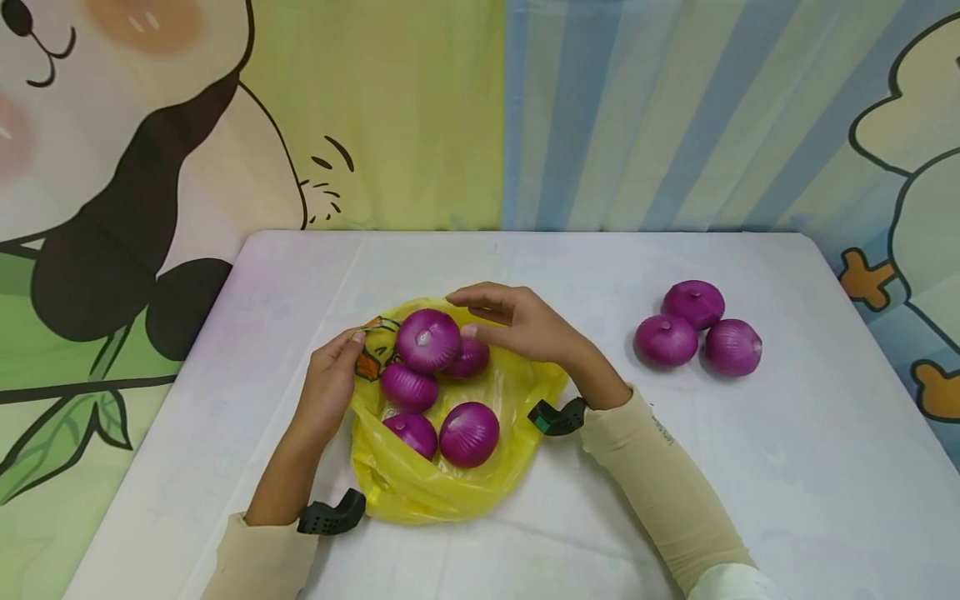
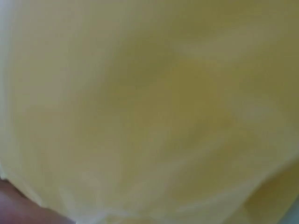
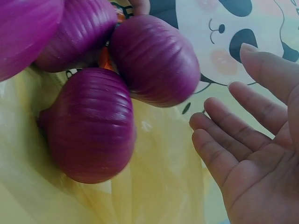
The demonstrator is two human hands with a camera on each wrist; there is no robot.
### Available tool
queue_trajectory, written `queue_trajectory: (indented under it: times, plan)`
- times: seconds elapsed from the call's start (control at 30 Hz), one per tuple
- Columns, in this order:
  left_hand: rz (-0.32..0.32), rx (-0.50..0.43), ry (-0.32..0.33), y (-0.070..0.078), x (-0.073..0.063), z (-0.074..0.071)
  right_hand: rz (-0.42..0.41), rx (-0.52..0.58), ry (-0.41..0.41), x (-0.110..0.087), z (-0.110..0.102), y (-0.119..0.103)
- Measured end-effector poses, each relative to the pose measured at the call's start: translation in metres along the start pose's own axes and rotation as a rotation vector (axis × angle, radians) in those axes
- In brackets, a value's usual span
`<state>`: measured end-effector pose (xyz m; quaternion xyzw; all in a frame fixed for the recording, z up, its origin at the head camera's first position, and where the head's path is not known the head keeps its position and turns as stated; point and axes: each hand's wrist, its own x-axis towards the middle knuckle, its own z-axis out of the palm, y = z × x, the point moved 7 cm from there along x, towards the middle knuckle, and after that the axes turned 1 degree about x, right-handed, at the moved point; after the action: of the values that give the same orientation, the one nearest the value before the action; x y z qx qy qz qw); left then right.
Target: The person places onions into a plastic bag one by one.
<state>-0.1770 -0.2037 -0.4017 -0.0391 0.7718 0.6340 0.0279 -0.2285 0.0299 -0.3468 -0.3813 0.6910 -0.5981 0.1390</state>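
A yellow plastic bag (image 1: 450, 500) lies spread on the table with several purple onions on and in it. One onion (image 1: 427, 340) sits on top of the others, and another onion (image 1: 468, 435) lies nearer the front. At the bag's left rim, my left hand (image 1: 330, 379) pinches the plastic between thumb and fingers. My right hand (image 1: 528, 323) hovers over the bag's far right side, beside the top onions. In the right wrist view its fingers are extended and stand apart from the nearest onion (image 3: 91, 126). Blurred yellow plastic fills the left wrist view.
Three more purple onions (image 1: 695, 304) are grouped on the table's right side. The table (image 1: 825, 500) has a white cover. Behind it hangs a cartoon-printed backdrop (image 1: 405, 108). A black wrist device (image 1: 333, 512) sits on each forearm.
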Motion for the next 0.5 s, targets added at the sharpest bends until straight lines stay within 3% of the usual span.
queue_trajectory:
  times: [0.5]
  plan:
    - [0.020, -0.011, 0.015, 0.003, -0.001, -0.003, -0.021, -0.001, 0.088, -0.013, -0.026, -0.013]
